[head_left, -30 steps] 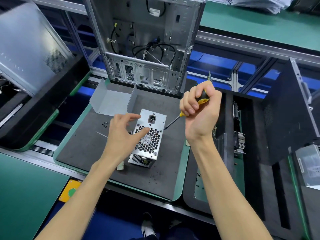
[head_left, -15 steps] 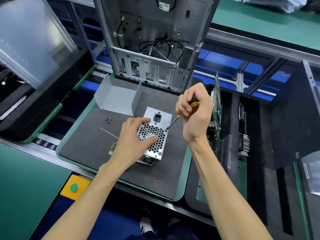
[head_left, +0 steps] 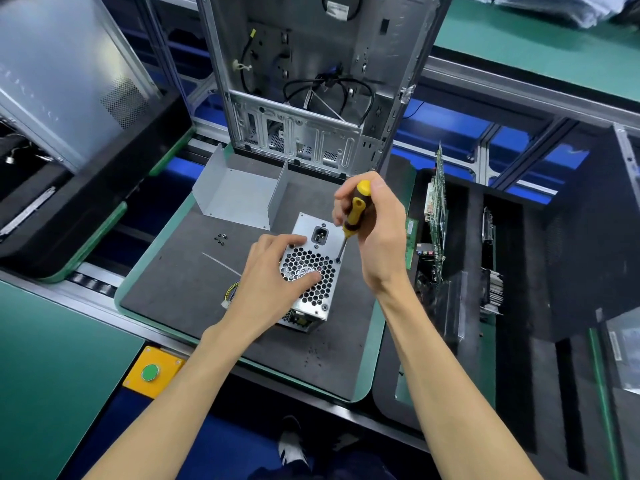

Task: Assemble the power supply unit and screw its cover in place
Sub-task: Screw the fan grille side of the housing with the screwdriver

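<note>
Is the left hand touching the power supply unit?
Touching. The head view shows the left hand lying on the power supply unit, thumb on its grille.

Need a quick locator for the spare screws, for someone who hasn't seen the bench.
Start at the dark grey mat under the open computer case. Left of the power supply, below the folded metal sheet, lie the loose screws: tiny dark dots, clustered.

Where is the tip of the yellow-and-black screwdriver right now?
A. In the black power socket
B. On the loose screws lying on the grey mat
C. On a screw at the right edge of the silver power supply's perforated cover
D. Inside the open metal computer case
C: the yellow-and-black screwdriver, gripped in the right hand, has its tip on a screw at the right edge of the silver power supply's perforated cover, which the left hand steadies.
</note>
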Demonstrator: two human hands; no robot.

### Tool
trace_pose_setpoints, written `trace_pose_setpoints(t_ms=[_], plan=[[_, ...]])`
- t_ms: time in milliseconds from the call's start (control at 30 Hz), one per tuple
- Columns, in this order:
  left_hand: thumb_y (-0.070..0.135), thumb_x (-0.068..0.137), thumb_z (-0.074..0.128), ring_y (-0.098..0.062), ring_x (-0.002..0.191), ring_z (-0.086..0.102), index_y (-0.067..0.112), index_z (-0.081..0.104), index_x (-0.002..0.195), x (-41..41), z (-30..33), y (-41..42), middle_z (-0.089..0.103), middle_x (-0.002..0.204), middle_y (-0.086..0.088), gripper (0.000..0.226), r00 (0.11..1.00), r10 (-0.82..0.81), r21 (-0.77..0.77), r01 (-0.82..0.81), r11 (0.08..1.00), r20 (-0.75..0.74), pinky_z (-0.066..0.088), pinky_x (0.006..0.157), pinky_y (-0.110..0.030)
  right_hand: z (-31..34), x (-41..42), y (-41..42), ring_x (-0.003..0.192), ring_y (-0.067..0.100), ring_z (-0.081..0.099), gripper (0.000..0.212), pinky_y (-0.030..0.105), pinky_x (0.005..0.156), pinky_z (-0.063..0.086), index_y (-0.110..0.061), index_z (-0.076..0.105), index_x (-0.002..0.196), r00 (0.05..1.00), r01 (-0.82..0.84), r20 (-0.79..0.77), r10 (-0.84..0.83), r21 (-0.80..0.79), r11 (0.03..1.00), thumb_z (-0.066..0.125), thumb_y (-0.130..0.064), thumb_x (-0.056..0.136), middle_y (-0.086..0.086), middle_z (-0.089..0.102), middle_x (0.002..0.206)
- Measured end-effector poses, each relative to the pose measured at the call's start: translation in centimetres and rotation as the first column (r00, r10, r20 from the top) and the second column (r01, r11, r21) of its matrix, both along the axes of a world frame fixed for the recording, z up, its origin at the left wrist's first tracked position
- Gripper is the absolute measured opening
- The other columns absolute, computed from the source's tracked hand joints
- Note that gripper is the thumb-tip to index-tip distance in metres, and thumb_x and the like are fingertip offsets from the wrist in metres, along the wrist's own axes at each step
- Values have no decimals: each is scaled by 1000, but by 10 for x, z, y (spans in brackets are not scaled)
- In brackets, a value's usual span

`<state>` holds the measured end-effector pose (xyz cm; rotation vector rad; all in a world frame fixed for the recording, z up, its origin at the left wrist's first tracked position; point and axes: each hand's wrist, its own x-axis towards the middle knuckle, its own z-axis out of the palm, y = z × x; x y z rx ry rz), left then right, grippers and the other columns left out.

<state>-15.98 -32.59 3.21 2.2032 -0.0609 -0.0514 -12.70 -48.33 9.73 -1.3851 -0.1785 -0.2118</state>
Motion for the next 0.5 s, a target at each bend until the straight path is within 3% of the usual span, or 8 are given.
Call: trace_pose_setpoints(t_ms=[100, 167, 233, 333, 400, 500], plan=[[38, 81, 82, 0, 115, 39, 36, 58, 129, 1, -1, 1, 47, 118, 18, 54, 1000, 5, -1, -5, 1000, 3, 32, 87, -4, 4, -2, -3, 68, 21, 65, 24, 19, 63, 46, -14, 53, 89, 999, -24, 25, 24, -8, 1000, 37, -21, 105, 7, 71, 85], [38, 81, 82, -1, 116, 40, 35, 58, 129, 1, -1, 1, 47, 117, 18, 54, 1000, 7, 1, -7, 1000, 4, 32, 86, -6, 6, -4, -4, 57, 17, 55, 15, 19, 57, 41, -15, 46, 92, 1000, -13, 20, 13, -29, 1000, 46, -24, 104, 4, 65, 73], [39, 81, 82, -2, 117, 41, 36, 58, 129, 1, -1, 0, 47, 117, 18, 54, 1000, 8, 2, -8, 1000, 2, 32, 86, -8, 7, -5, -4, 58, 15, 41, 15, 24, 56, 35, -16, 47, 96, 1000, -8, -13, 7, -32, 999, 52, -29, 102, 4, 48, 64], [39, 81, 82, -2, 118, 41, 37, 58, 128, 1, -2, 0, 48, 117, 19, 53, 1000, 15, 9, -15, 1000, 1, 32, 86, -8, 7, -6, -5, 68, 15, 38, 27, 28, 63, 32, -16, 61, 114, 998, -42, -59, 38, -78, 996, 37, -29, 108, 3, 44, 74], [39, 81, 82, -3, 117, 41, 37, 58, 128, 1, -1, -1, 48, 118, 18, 53, 1000, 24, 15, -24, 1000, -4, 32, 85, -8, 7, -7, -6, 73, 15, 46, 34, 28, 69, 36, -20, 66, 114, 994, -71, -87, 63, -98, 993, 34, -30, 108, -6, 53, 80], [38, 80, 83, -6, 117, 43, 36, 59, 127, 0, -1, -3, 49, 118, 17, 52, 999, 40, 11, -40, 999, -3, 33, 87, -14, 7, -12, -7, 81, 14, 64, 13, 25, 73, 49, -13, 59, 107, 994, -93, -69, 85, -108, 990, 50, -22, 105, -5, 68, 84]])
